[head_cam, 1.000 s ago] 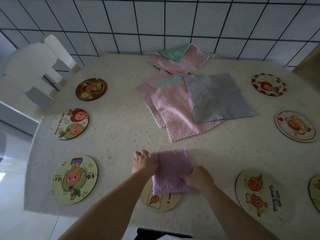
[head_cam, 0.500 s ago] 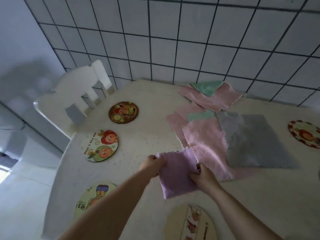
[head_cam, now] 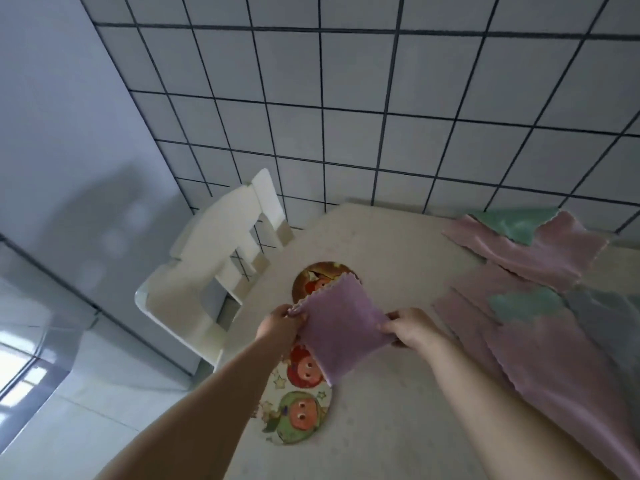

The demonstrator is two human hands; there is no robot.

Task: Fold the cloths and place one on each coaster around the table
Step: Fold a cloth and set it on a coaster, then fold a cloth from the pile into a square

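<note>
A folded purple cloth [head_cam: 341,329] hangs in the air between both hands above the table's left side. My left hand [head_cam: 280,322] pinches its left edge and my right hand [head_cam: 410,327] pinches its right edge. Under it lie two round cartoon coasters: a brown one [head_cam: 313,277] farther away, partly covered by the cloth's top corner, and a pale one with a red and a green face [head_cam: 299,403] nearer to me. A heap of unfolded pink, green and grey cloths [head_cam: 540,306] lies on the right.
The cream table [head_cam: 391,410] stands against a tiled wall [head_cam: 346,116]. A white chair [head_cam: 207,271] is pushed up to the table's left edge, close to the brown coaster. Grey floor shows at the lower left.
Both hands lifted the folded purple cloth off the near table edge and carried it left and away, over the left coasters. The view swung left and upward.
</note>
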